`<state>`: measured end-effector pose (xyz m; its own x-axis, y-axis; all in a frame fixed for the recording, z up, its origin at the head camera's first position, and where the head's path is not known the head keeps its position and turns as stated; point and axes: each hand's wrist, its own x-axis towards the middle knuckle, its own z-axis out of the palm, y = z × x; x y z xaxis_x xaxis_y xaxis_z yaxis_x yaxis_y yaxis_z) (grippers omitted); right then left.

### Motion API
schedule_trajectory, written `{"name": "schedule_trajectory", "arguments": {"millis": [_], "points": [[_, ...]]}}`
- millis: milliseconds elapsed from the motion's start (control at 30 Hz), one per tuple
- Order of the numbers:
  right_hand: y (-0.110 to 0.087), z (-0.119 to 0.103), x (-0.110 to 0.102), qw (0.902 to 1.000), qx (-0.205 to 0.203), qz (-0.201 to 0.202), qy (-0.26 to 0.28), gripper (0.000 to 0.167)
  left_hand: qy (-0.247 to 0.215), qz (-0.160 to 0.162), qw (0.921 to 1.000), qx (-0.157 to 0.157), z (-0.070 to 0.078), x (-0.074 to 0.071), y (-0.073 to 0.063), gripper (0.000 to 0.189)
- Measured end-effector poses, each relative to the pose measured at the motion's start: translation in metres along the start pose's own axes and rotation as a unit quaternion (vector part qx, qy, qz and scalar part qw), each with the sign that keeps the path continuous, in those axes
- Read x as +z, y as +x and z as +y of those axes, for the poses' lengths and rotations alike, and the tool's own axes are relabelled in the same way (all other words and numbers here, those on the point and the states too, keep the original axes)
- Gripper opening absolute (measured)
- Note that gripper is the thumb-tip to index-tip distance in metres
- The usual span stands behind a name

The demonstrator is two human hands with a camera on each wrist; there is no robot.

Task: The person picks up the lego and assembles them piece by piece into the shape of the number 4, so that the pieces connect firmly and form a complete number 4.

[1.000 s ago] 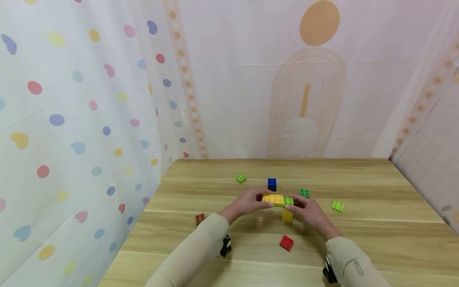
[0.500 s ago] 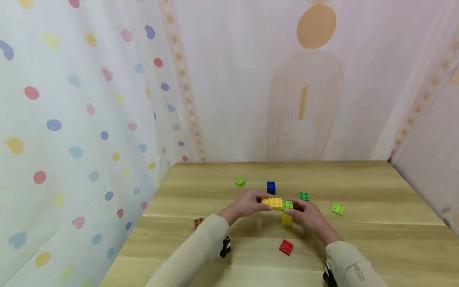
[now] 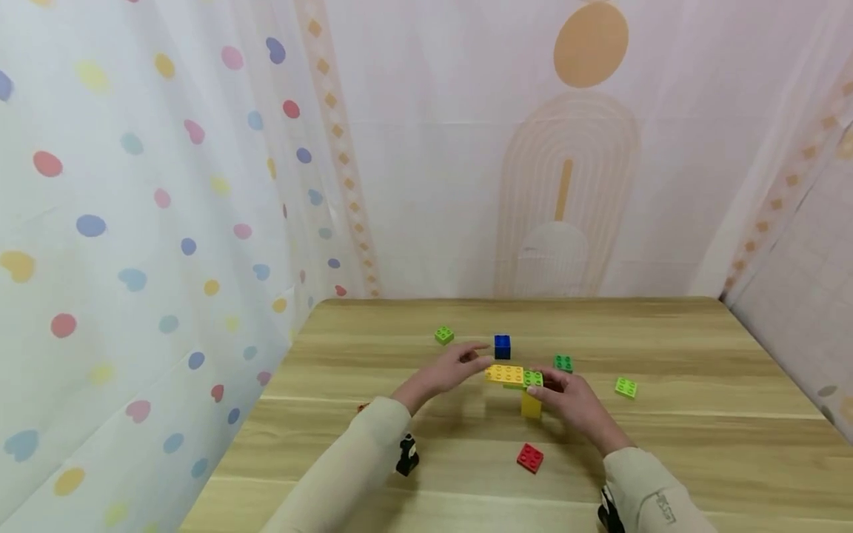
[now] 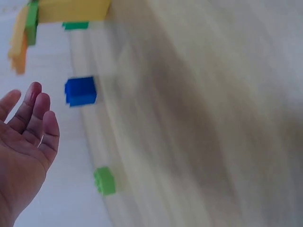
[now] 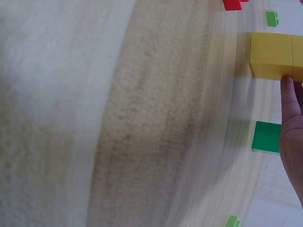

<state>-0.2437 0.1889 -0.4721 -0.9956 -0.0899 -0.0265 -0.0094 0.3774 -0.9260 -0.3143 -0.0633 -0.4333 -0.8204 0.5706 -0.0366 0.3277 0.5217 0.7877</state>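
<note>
Stack [image 3: 531, 397] stands upright beyond the red block [image 3: 530, 458], its studded yellow plate [image 3: 504, 374] jutting left, long axis toward your left hand [image 3: 445, 371], which is relaxed, holding nothing, just beside that end. Your right hand [image 3: 574, 400] is nearer, pinching the stack from the right, thumb by the lime block [image 3: 532, 379] over a plain column [image 5: 271, 56] of yellow bricks.

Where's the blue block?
In the head view, the blue block is on the table, just right of the left hand, between a lime block and the dark green block.
</note>
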Motion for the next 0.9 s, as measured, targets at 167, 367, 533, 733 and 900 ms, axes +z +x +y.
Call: {"name": "schedule_trajectory", "arguments": {"millis": [167,367,533,733,900], "points": [[-0.004,0.001,0.003,0.9999,0.008,-0.002,0.012,0.044,-0.018,0.027,0.9995,0.001,-0.002,-0.025,-0.009,0.063],[-0.001,-0.002,0.0,0.9999,0.003,-0.002,-0.012,0.046,-0.015,0.069,0.9975,0.004,0.002,-0.054,-0.013,0.055],[0.001,-0.002,-0.005,0.9997,-0.003,0.001,-0.023,0.044,-0.024,0.076,0.9967,0.015,-0.002,-0.065,-0.018,0.051],[-0.002,-0.001,-0.01,0.9998,0.003,0.007,-0.017,0.044,-0.009,0.062,0.998,-0.012,-0.014,-0.062,-0.03,0.053],[-0.005,0.0,-0.01,0.9998,0.01,0.013,-0.015,0.044,0.021,0.051,0.9984,-0.015,-0.027,-0.053,-0.043,0.046]]}}
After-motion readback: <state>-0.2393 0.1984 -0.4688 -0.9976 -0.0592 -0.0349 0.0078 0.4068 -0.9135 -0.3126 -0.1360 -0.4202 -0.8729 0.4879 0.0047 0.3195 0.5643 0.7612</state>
